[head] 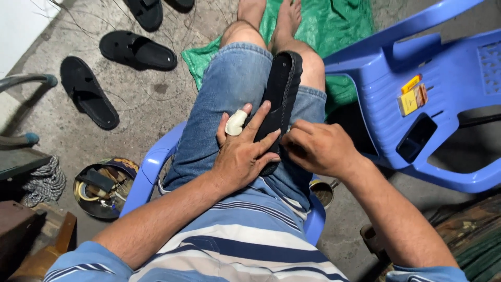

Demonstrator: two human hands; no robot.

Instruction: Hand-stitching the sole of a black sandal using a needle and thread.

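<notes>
Pressing a black sandal against the lap

Seen from the head camera, a person sits on a blue plastic chair (148, 175) with a black sandal (279, 102) lying lengthwise on the thigh, sole edge turned up. The left hand (242, 154) lies flat on the sandal, fingers spread apart, and its thumb wears a white wrap (235, 123). The right hand (318, 149) is closed at the sandal's near edge, fingertips pinched together on the rim; what they pinch is too small to tell. Three more black sandals (138, 50) lie well apart on the concrete floor (151, 96) to the left. A green sheet (323, 26) lies under the bare feet. A second blue chair (449, 104) stands tipped at the right, carrying a small yellow box (409, 100). A round tin of odds and ends (102, 185) sits beside the chair.
</notes>
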